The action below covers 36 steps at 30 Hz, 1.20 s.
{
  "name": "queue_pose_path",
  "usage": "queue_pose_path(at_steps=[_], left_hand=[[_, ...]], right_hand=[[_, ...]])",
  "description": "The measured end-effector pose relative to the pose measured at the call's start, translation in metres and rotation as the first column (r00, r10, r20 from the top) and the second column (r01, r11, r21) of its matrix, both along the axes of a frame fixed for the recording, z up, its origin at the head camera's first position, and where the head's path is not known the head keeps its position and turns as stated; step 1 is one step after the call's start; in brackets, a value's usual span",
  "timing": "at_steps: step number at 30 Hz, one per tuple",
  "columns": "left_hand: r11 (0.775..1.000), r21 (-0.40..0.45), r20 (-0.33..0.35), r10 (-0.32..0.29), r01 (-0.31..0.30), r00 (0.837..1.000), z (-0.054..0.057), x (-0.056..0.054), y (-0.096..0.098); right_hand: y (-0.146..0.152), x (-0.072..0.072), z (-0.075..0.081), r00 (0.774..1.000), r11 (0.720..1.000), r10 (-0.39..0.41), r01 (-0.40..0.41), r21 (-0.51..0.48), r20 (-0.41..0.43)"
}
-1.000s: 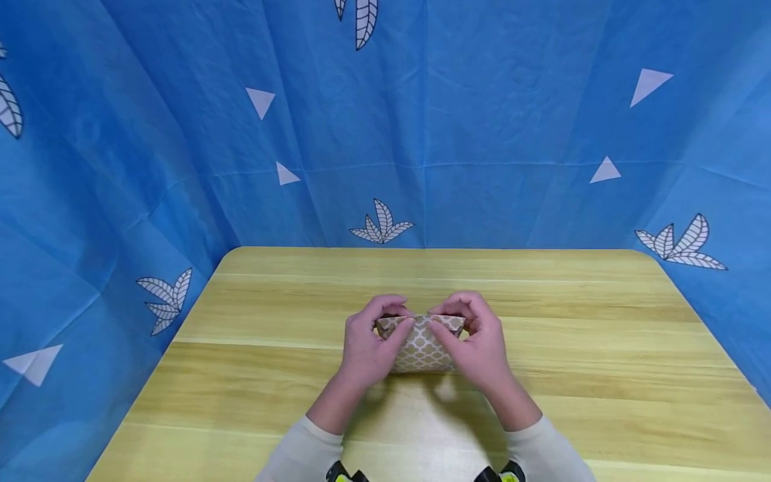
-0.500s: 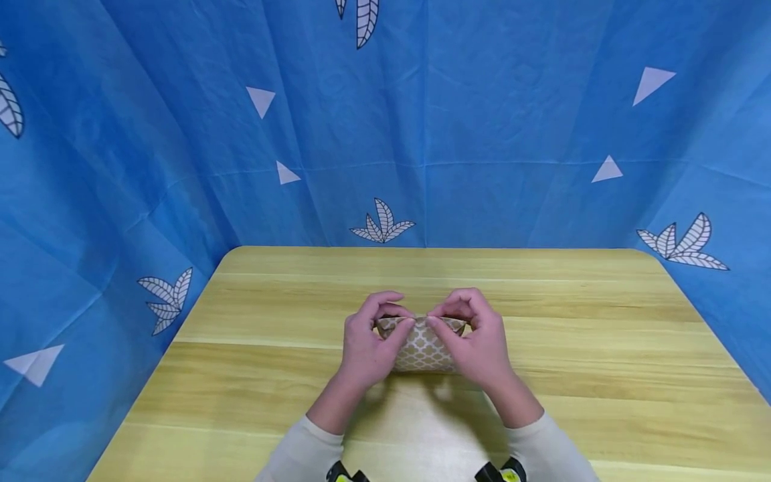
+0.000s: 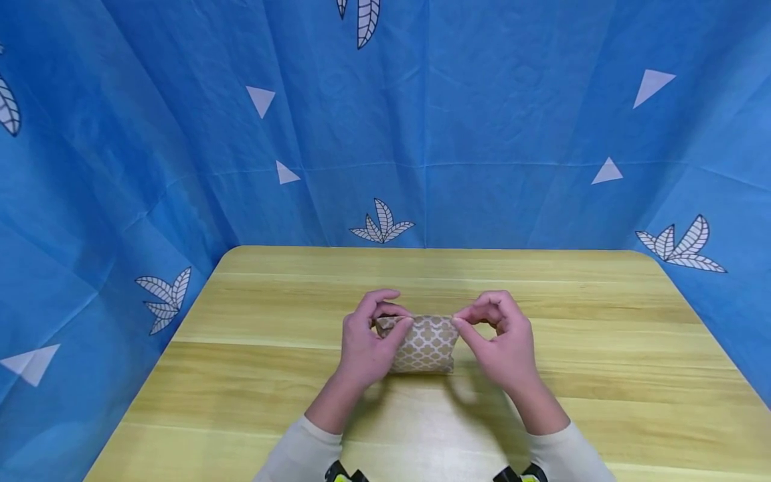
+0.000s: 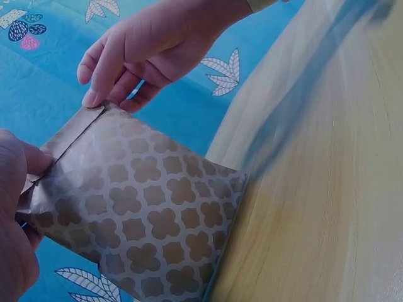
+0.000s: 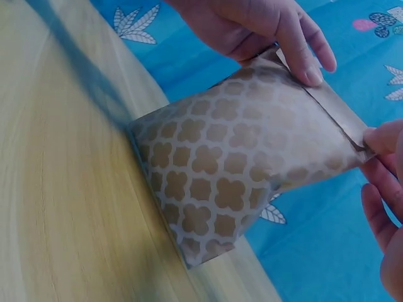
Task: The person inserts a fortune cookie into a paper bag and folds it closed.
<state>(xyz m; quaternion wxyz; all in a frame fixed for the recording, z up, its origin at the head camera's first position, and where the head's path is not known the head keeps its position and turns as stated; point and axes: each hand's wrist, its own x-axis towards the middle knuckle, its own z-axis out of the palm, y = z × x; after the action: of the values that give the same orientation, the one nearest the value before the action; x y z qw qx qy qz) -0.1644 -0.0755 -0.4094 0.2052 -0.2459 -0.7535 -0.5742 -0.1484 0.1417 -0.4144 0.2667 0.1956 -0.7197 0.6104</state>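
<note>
A brown paper bag (image 3: 424,349) with a white quatrefoil pattern stands upright on the table, its bottom edge against the wood. Along its top runs a narrow folded strip (image 5: 337,112), seen in both wrist views. My left hand (image 3: 369,341) pinches this fold near the left end between thumb and fingers. At the top right corner, my right hand (image 3: 504,341) pinches the fold between thumb and index finger. Whatever may be inside the bag is hidden.
The wooden table (image 3: 271,381) extends around both hands. Behind it and along its sides hangs a blue cloth (image 3: 482,134) printed with white leaves and triangles. Shadows of the arms fall on the tabletop.
My right hand has slid right along the fold, from near the middle to the right corner, uncovering more of the bag's front. The left hand has stayed nearly in place.
</note>
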Motion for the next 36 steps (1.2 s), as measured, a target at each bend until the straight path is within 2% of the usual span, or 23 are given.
queue_pose_path(at_steps=[2,7,9,11,14,17,21,23,25,27,32,36], left_hand=[[1.0,0.002,-0.002,0.004,-0.004,1.0,0.004,0.002,0.0],[1.0,0.018,-0.034,0.013,-0.012,0.999,0.024,0.012,0.0],[1.0,0.02,-0.043,0.01,-0.009,0.999,0.029,0.014,0.0],[1.0,0.022,-0.043,0.005,-0.004,0.999,0.03,0.015,0.0],[1.0,0.019,-0.039,-0.002,0.003,0.999,0.03,0.015,0.0],[1.0,0.013,-0.041,-0.019,0.02,0.999,0.029,0.015,-0.001],[0.999,0.017,-0.027,-0.047,0.048,0.999,0.017,0.008,-0.002],[0.998,0.019,-0.011,-0.061,0.061,0.998,0.011,0.004,-0.002],[0.997,0.005,-0.004,-0.071,0.071,0.997,0.006,0.0,-0.003],[0.997,-0.027,-0.026,-0.076,0.076,0.997,0.006,-0.002,-0.003],[0.991,-0.123,-0.131,-0.077,0.06,0.988,0.011,-0.004,-0.004],[0.984,-0.162,-0.156,-0.095,0.07,0.983,0.015,-0.005,-0.006]], right_hand=[[0.002,-0.001,-0.003,1.0,0.999,0.003,-0.004,-0.034,-0.017],[0.0,-0.004,-0.004,0.995,0.99,0.027,-0.041,-0.138,-0.1],[-0.005,-0.006,-0.003,0.993,0.99,0.04,-0.054,-0.13,-0.111],[-0.012,-0.008,-0.002,0.995,0.995,0.048,-0.056,-0.085,-0.088],[-0.023,-0.008,0.003,0.998,0.998,0.059,-0.059,0.008,-0.03],[-0.032,-0.003,0.014,0.997,0.996,0.072,-0.072,0.054,0.004],[-0.039,0.004,0.029,0.997,0.995,0.075,-0.074,0.066,-0.005],[-0.041,0.005,0.03,0.997,0.995,0.076,-0.075,0.061,-0.015],[-0.041,0.003,0.026,0.996,0.995,0.081,-0.079,0.055,-0.028],[-0.04,0.0,0.02,0.996,0.995,0.084,-0.083,0.051,-0.035],[-0.038,-0.009,0.003,0.995,0.996,0.086,-0.084,0.042,-0.045],[-0.036,-0.011,0.0,0.994,0.996,0.091,-0.089,0.027,-0.065]])
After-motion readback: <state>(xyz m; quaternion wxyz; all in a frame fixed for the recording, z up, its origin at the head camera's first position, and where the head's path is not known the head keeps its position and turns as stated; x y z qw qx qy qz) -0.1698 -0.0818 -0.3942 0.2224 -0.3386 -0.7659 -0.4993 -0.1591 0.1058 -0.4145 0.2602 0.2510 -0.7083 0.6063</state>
